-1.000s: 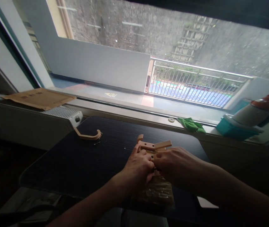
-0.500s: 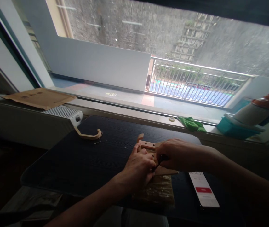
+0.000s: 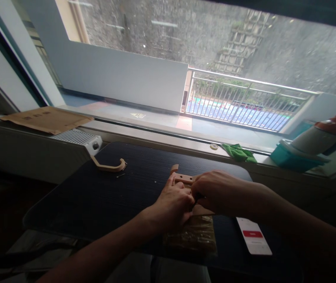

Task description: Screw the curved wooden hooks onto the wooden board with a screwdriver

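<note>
- Since one second ago, the right hand (image 3: 219,192) has turned; it now covers the angled strip seen then, and its forearm has uncovered most of one phone (image 3: 253,236).
- Left part of the table (image 3: 76,204): one hooked piece (image 3: 110,168), pale tan wood, end curled back; one small pin (image 3: 120,175) just beside it, too small to identify.
- Right of the table's middle: left hand (image 3: 172,202), fingers bent closely over the wooden assembly, holding it; thumb hidden.
- Same area of the table: one wooden assembly (image 3: 185,179), pale tan, one curved end, two dark holes showing in its far bar; centre hidden by both hands.
- Right hand: fingers curled closed around one dark tool (image 3: 197,199); type cannot be determined.
- Table's near edge: one wrapped block (image 3: 191,239) in glossy film; far side covered.
- Table's right side: the phone, one red band on a white screen.
</note>
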`<state>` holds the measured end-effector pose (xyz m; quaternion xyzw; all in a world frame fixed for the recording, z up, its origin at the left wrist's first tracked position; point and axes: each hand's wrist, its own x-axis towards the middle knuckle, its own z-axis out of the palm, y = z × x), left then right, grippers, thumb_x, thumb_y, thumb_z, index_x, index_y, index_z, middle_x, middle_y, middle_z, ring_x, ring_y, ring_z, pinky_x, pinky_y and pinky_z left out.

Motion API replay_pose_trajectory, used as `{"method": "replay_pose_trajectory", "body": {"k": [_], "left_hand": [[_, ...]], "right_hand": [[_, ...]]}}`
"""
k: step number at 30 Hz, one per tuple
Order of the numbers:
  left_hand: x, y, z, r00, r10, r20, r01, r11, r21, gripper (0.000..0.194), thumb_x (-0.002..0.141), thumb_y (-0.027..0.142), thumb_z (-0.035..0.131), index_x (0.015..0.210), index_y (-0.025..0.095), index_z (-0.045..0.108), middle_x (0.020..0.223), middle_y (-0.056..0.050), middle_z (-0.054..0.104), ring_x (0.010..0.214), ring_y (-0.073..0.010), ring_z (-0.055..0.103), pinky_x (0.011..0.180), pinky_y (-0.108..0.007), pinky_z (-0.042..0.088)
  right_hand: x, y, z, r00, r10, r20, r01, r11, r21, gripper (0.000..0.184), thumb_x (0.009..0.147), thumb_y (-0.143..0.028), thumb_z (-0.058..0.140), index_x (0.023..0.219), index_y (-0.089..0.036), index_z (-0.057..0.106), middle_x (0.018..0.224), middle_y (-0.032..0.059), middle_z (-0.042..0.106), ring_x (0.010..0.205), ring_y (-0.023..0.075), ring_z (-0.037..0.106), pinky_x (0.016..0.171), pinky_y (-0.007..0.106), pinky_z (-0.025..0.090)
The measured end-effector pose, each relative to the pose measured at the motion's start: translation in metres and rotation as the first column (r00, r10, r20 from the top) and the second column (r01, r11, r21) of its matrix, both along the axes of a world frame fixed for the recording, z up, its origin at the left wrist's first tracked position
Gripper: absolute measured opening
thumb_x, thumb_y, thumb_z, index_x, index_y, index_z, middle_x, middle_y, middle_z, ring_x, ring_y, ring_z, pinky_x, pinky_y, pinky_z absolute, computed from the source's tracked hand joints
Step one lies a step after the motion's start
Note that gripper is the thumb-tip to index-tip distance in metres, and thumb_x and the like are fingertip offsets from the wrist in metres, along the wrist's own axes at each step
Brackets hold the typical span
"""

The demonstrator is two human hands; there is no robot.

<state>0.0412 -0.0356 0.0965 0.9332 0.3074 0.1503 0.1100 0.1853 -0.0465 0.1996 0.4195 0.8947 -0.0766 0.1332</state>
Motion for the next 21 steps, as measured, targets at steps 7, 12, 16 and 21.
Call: {"method": "replay_pose_trajectory", "body": {"k": [7, 12, 16, 21], "left_hand": [[-0.002, 0.0, -0.007, 0.999, -0.01, 0.045, 0.009, 0.999, 0.039, 0.014, 0.079, 0.025, 0.06, 0.067, 0.021, 0.067, 0.078, 0.0, 0.066, 0.092, -0.0225, 0.058, 0.109, -0.051, 0.004], [-0.005, -0.001, -0.002, 0.998, -0.023, 0.054, 0.024, 1.0, -0.006, 0.009, 0.079, 0.023, 0.059, 0.075, 0.022, 0.067, 0.086, -0.001, 0.067, 0.098, -0.0237, 0.055, 0.107, -0.052, 0.008], [-0.005, 0.001, -0.003, 0.998, -0.027, 0.06, 0.028, 0.999, -0.017, 0.008, 0.078, 0.022, 0.06, 0.074, 0.023, 0.067, 0.085, 0.0, 0.067, 0.098, -0.0229, 0.056, 0.108, -0.05, 0.008], [-0.005, 0.002, -0.005, 0.998, -0.006, 0.064, 0.008, 1.0, -0.019, 0.011, 0.077, 0.024, 0.06, 0.069, 0.022, 0.066, 0.081, -0.001, 0.067, 0.099, -0.0238, 0.055, 0.108, -0.05, 0.008]], "right_hand": [[-0.002, 0.002, -0.005, 0.998, 0.056, -0.006, -0.056, 0.998, 0.003, 0.011, 0.076, -0.01, 0.058, 0.072, -0.017, 0.066, 0.072, 0.0029, 0.067, 0.066, 0.0145, 0.059, 0.059, 0.025, 0.036], [0.0, 0.002, -0.007, 0.998, 0.056, -0.037, -0.056, 0.998, 0.015, 0.011, 0.077, -0.014, 0.056, 0.067, -0.017, 0.06, 0.068, 0.0016, 0.065, 0.061, 0.0138, 0.057, 0.055, 0.025, 0.033], [0.0, 0.002, -0.004, 1.0, 0.017, -0.005, -0.017, 0.997, 0.071, 0.007, 0.076, -0.021, 0.056, 0.071, -0.019, 0.06, 0.068, 0.0021, 0.065, 0.06, 0.015, 0.056, 0.051, 0.027, 0.026], [-0.003, 0.006, 0.003, 0.998, 0.053, 0.027, -0.054, 0.998, 0.034, 0.008, 0.071, -0.019, 0.057, 0.078, -0.021, 0.06, 0.069, -0.0008, 0.064, 0.06, 0.0144, 0.055, 0.048, 0.026, 0.022]]}}
